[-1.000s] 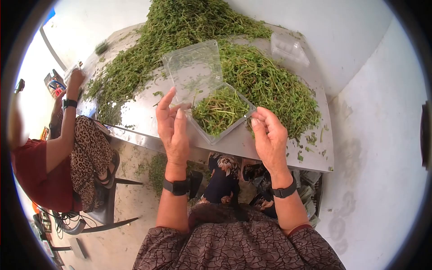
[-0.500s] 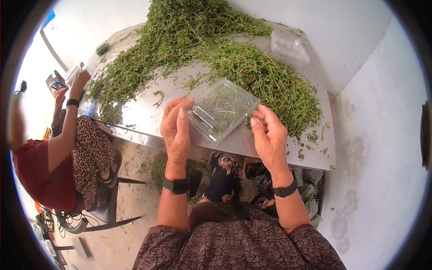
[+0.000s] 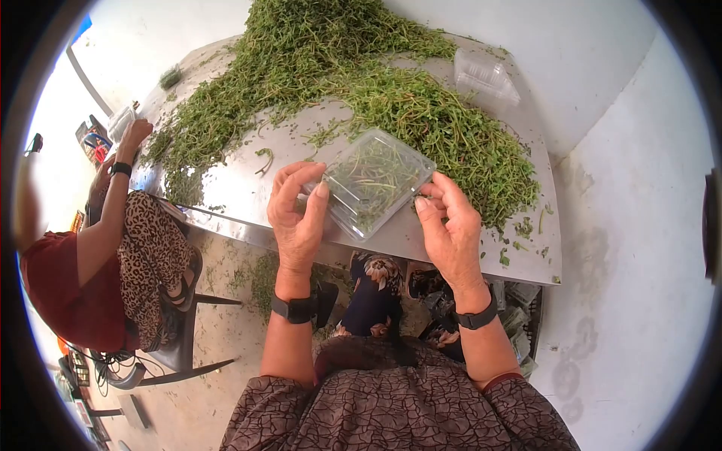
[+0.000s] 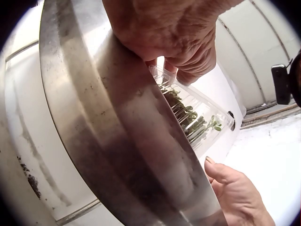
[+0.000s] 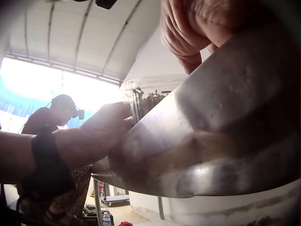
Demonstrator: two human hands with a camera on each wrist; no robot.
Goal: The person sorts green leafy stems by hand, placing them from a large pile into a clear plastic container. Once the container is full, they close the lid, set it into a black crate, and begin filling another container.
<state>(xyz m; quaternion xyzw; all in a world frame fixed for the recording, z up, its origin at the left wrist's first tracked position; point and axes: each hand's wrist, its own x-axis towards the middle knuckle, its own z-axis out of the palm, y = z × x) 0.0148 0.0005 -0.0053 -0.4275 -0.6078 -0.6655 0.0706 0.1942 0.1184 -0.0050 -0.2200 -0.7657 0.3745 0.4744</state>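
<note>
A clear plastic clamshell box (image 3: 374, 179) stands near the table's front edge with its lid down over leafy green stems. At its left side, my left hand (image 3: 297, 218) pinches the rim between thumb and fingers. My right hand (image 3: 453, 229) pinches the right corner the same way. The left wrist view shows the box (image 4: 207, 110) from the side, stems behind its clear wall and my left hand (image 4: 169, 37) over its near end. In the right wrist view the metal table hides the lower part of the box (image 5: 155, 82).
A big heap of green stems (image 3: 316, 45) covers the back of the metal table (image 3: 293, 143), with a smaller pile (image 3: 451, 143) behind the box. Empty clear boxes (image 3: 485, 79) lie at the back right. Another person (image 3: 83, 255) sits at the left end, beside a wall-side table edge.
The clamshell's lid, upright a second ago, has swung down toward me over the greens. My left hand has moved from beside the box to its left edge; my right hand stays at the corner.
</note>
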